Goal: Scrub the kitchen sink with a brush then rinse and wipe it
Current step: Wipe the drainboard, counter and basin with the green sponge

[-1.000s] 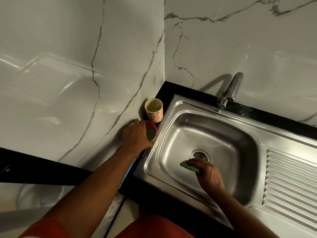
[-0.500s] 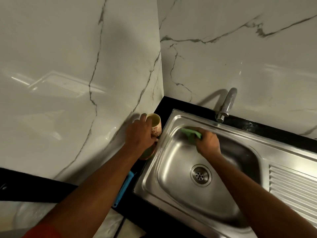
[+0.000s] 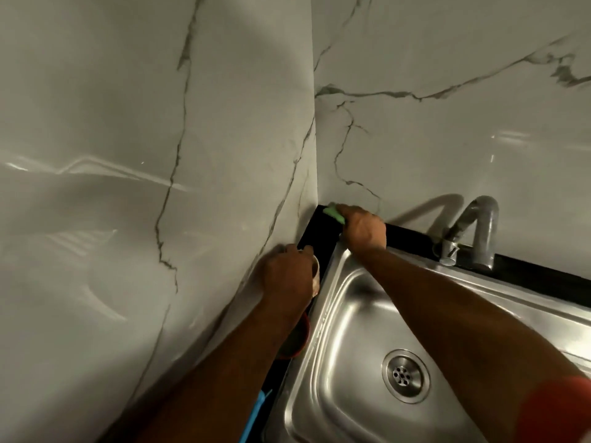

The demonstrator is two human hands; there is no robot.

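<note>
Right hand (image 3: 364, 228) moved sponge (image 3: 332, 214) onto black counter (image 3: 318, 243)

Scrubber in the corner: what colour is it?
The scrubber is green; the head view shows it, gripped by the right hand.

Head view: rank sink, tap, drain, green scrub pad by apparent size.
1. sink
2. tap
3. drain: nearer the camera, so its order with the tap is unsure
4. green scrub pad: mostly hidden under the right hand
</note>
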